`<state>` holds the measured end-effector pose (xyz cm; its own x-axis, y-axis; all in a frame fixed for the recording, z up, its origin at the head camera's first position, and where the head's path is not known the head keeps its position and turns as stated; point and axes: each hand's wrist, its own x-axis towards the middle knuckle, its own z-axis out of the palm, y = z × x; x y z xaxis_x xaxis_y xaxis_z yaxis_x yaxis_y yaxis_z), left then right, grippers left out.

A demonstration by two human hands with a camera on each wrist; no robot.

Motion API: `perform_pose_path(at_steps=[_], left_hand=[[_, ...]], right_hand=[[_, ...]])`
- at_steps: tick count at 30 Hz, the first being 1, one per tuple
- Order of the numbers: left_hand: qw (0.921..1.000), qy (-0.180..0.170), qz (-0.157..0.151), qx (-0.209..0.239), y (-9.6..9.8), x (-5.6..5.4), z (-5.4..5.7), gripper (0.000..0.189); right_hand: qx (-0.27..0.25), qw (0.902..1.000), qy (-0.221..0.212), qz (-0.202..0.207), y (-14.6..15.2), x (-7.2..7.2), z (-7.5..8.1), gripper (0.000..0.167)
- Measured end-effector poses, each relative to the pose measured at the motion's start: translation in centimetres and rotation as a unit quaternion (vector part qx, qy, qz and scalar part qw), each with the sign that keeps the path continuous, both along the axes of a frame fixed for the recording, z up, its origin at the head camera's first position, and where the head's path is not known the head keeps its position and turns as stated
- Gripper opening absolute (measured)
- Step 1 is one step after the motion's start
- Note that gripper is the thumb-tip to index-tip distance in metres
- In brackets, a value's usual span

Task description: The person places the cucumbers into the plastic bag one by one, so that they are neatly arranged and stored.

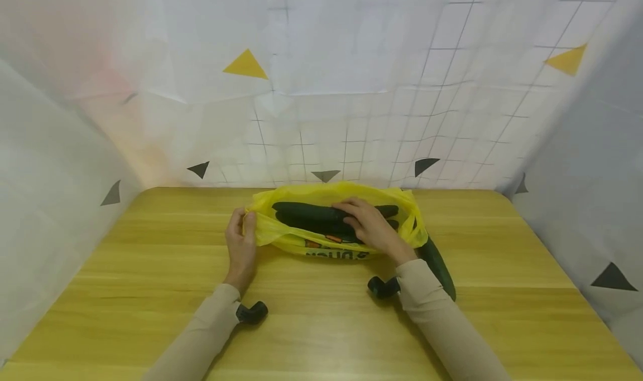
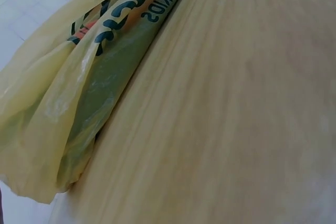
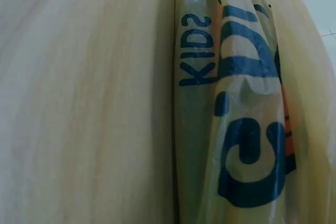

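Note:
A yellow plastic bag (image 1: 286,241) with dark printed lettering lies on its side on the wooden table, its mouth spread wide. Several dark green cucumbers (image 1: 306,212) lie lengthwise inside it. At the bag's left end, my left hand (image 1: 242,247) pinches the rim between thumb and fingers. My right hand (image 1: 370,226) reaches into the mouth and grips the upper cucumber, covering part of it. Another cucumber (image 1: 438,266) rests on the table outside the bag, partly behind the right sleeve. Both wrist views show the bag's printed side (image 2: 113,72) close up, with "KIDS" lettering (image 3: 197,51).
The wooden table (image 1: 150,280) reaches back to a white sheet wall (image 1: 331,135) with grid lines and coloured triangles. Pale sheets (image 1: 50,202) also stand along both sides. A black wrist device (image 1: 253,313) sticks out from the left sleeve, another (image 1: 383,288) from the right.

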<state>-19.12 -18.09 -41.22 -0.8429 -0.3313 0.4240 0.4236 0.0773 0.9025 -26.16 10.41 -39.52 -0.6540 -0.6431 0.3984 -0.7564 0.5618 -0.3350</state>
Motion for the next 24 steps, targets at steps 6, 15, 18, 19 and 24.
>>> perform_pose_path(at_steps=[6,15,18,19,24], left_hand=[[0.9999,0.011,-0.005,-0.003,0.06,0.0,0.03,0.024],[0.9998,0.01,-0.013,-0.014,0.16,0.06,0.2,0.025],[0.9996,0.016,-0.012,-0.018,0.15,0.01,0.14,0.024],[0.9996,0.017,-0.012,-0.018,0.14,0.0,0.12,0.024],[0.9997,0.016,-0.01,-0.016,0.04,0.01,0.02,0.023]], right_hand=[[0.008,0.9986,-0.048,-0.023,0.04,-0.17,-0.17,0.039],[-0.009,0.9983,-0.048,-0.033,-0.14,-0.4,-0.74,0.038],[-0.011,0.9975,-0.054,-0.043,-0.28,-0.47,-0.88,0.038],[-0.011,0.9973,-0.056,-0.047,-0.34,-0.49,-0.91,0.038],[-0.016,0.996,-0.061,-0.064,-0.59,-0.38,-0.95,0.037]])
